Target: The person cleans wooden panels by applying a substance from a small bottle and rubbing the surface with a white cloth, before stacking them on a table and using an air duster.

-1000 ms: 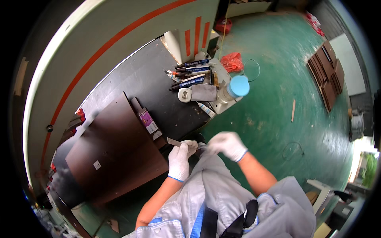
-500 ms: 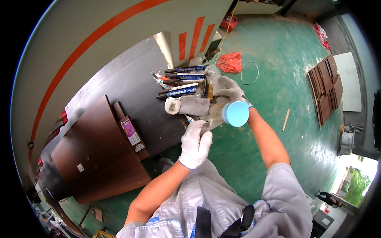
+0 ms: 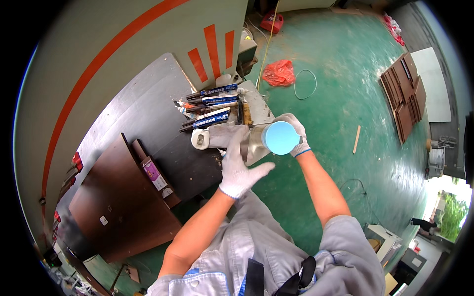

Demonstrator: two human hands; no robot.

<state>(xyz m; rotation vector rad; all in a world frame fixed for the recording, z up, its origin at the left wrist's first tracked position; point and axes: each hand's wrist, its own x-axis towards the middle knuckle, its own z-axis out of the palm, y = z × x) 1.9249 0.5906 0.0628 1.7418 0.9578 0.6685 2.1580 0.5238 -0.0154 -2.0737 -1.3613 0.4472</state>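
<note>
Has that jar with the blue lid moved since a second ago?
Yes. The blue-lidded jar stood on the table beside the tubes; now the right hand holds it lifted off.

White knit gloves, blue cuffs, grey workwear

White knit gloves cover both hands, left (image 3: 239,170) and right (image 3: 295,129); the round plastic lid (image 3: 280,138) is light blue. The flat metal desk (image 3: 143,123) is dark grey, the painted concrete floor (image 3: 340,98) green, the crumpled plastic bag (image 3: 279,73) red.
</note>
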